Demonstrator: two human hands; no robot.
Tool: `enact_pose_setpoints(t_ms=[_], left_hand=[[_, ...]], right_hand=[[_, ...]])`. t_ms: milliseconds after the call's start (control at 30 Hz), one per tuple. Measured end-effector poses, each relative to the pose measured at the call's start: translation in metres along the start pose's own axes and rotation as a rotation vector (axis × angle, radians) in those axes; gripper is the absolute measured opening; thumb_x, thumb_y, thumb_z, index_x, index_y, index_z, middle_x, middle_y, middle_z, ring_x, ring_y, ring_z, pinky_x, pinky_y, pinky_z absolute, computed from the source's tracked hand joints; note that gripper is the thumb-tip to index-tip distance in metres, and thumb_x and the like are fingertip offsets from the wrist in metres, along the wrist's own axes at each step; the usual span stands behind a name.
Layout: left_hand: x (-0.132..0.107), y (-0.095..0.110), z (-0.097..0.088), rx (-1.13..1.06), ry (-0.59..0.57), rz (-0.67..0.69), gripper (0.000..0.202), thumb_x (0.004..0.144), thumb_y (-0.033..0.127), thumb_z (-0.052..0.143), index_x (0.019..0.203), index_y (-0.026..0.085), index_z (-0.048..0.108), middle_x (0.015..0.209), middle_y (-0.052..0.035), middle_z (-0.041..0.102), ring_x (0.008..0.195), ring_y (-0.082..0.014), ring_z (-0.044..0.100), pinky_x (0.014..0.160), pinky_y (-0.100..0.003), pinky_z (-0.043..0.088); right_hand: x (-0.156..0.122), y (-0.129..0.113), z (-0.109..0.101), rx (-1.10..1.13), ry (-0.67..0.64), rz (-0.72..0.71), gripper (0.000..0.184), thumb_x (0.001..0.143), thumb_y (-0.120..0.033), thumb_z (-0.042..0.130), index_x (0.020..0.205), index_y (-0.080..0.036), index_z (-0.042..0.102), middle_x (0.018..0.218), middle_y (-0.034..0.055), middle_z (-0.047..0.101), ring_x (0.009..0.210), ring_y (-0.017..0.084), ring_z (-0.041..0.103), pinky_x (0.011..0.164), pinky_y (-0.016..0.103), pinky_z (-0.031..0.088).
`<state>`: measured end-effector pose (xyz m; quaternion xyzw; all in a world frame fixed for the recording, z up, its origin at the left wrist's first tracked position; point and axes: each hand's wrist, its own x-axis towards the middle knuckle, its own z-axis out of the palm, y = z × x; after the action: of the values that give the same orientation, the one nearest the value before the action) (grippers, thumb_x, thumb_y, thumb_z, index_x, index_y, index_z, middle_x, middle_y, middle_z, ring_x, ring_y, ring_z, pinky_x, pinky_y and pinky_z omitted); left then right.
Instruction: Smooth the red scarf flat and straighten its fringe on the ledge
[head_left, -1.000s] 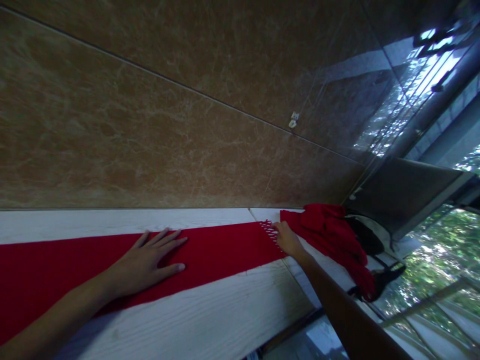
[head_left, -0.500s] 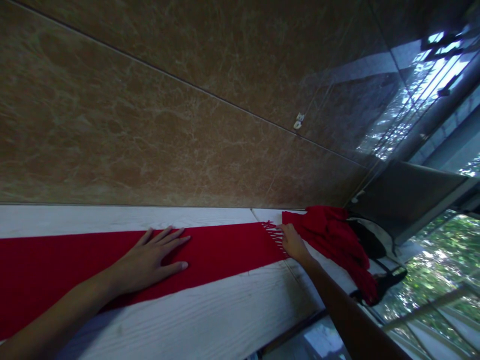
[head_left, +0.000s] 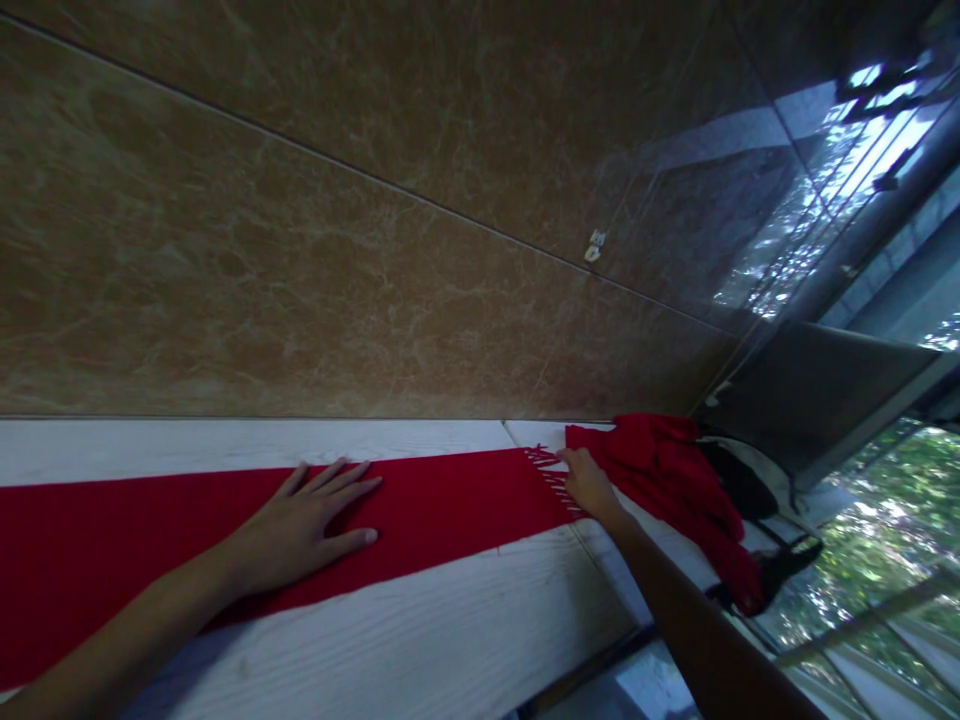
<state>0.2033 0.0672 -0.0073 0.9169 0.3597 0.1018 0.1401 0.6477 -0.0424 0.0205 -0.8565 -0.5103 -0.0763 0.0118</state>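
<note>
Left hand (head_left: 304, 530): spread wide on red cloth (head_left: 457, 505), lower left
Right hand (head_left: 589, 487): at fringe (head_left: 556, 486); can't tell grip

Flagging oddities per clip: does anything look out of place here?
Only the red cloth past the right hand: it lies crumpled in a heap, while the fringed scarf under the left hand lies flat. No spill or damage shows.

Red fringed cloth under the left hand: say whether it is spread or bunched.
Spread: the red fringed cloth lies flat, the left hand open on it. Its other end is out of view.
</note>
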Motion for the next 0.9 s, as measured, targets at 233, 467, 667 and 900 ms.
enact_pose_setpoints(t_ms=[233,467,667,900], left_hand=[[-0.001,0.006,-0.005,0.018,-0.055,-0.023,0.077,0.090,0.074,0.045,0.153,0.032,0.038,0.163,-0.0052,0.026,0.153,-0.0352,0.018,0.123,-0.066,0.006],[-0.001,0.004,-0.004,0.004,-0.007,0.001,0.077,0.089,0.075,0.048,0.152,0.032,0.041,0.162,-0.0069,0.030,0.152,-0.0369,0.021,0.122,-0.066,0.011],[0.000,0.006,-0.004,0.011,-0.027,-0.016,0.078,0.088,0.076,0.048,0.153,0.033,0.040,0.162,-0.0050,0.029,0.152,-0.0359,0.020,0.123,-0.065,0.011],[-0.002,0.006,-0.005,0.007,-0.010,0.009,0.076,0.089,0.075,0.048,0.151,0.031,0.043,0.160,-0.0078,0.032,0.151,-0.0370,0.023,0.122,-0.067,0.012]], right_hand=[[0.009,-0.032,0.003,-0.004,-0.022,-0.096,0.042,0.094,-0.012,0.051,0.134,-0.023,0.057,0.125,0.0087,0.058,0.111,0.021,0.059,0.093,0.034,0.047],[0.008,-0.003,0.001,-0.055,-0.032,0.128,0.036,0.099,-0.038,0.059,0.129,-0.019,0.057,0.127,0.0099,0.059,0.110,0.025,0.059,0.092,0.047,0.052],[0.013,-0.033,0.001,-0.005,-0.012,-0.082,0.046,0.094,-0.008,0.045,0.137,-0.024,0.053,0.130,0.0082,0.054,0.114,0.020,0.057,0.091,0.031,0.046],[0.015,-0.041,0.000,-0.003,-0.022,-0.070,0.037,0.094,-0.011,0.046,0.125,-0.024,0.061,0.123,0.0090,0.057,0.110,0.022,0.059,0.086,0.033,0.046]])
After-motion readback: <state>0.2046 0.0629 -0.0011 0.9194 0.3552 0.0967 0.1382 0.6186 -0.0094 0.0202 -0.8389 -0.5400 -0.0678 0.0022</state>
